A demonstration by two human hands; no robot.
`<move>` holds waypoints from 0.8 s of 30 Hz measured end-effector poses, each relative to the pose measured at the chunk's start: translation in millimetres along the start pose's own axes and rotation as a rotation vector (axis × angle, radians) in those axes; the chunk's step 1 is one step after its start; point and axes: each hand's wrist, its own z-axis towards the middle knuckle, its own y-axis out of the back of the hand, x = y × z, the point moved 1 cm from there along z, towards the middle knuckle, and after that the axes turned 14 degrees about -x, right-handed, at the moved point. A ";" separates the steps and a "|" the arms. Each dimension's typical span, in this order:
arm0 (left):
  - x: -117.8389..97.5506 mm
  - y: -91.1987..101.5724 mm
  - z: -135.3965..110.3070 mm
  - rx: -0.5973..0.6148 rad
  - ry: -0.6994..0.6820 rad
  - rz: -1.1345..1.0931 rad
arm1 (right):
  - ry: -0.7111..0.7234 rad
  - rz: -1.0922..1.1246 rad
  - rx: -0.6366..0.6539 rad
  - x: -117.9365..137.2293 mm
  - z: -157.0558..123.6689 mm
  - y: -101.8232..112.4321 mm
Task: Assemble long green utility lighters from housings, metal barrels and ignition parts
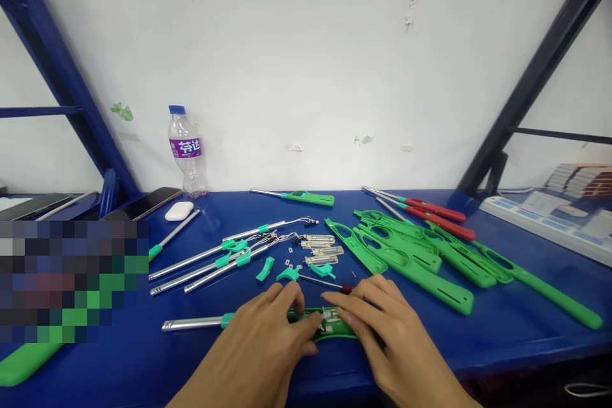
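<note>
A long-necked gas lighter lies at the table's front edge, its metal tube pointing left and its green handle shell open. My left hand is closed over the handle, thumb and fingers pressed on the small inner parts. At the other end of the shell, my right hand grips it with its fingertips by a clear fuel tank. Part of the handle is hidden under both hands. Just behind lie a screwdriver with a dark red handle, teal triggers and several clear fuel tanks.
Metal lighter tubes with wires lie to the left. Green handle shells are piled on the right, near red lighters. A plastic bottle, a white earbud case and a power strip stand further back.
</note>
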 end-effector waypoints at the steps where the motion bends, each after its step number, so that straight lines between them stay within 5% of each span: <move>1: -0.6 0.1 0.3 0.004 -0.009 0.019 | 0.009 0.000 -0.009 -0.6 0.1 -0.4; 5: -0.9 -0.5 1.7 -0.032 -0.029 0.043 | 0.031 0.029 -0.018 1.4 -0.6 -2.3; 9: -0.4 1.1 2.3 -0.054 -0.010 0.025 | 0.024 0.052 -0.210 -1.1 2.0 4.3; 12: -0.1 2.4 1.5 -0.043 -0.008 0.014 | -0.009 -0.127 -0.320 -18.0 12.6 16.6; 14: 0.2 2.5 1.3 -0.045 -0.016 0.021 | -0.017 -0.394 -0.204 -33.6 22.3 22.8; 20: -0.4 7.3 2.4 -0.066 -0.048 0.036 | 0.006 -0.598 0.011 -54.1 44.5 20.2; 24: 7.6 19.0 -3.0 -0.241 -0.096 -0.004 | 0.010 -0.672 0.039 -48.6 54.3 24.2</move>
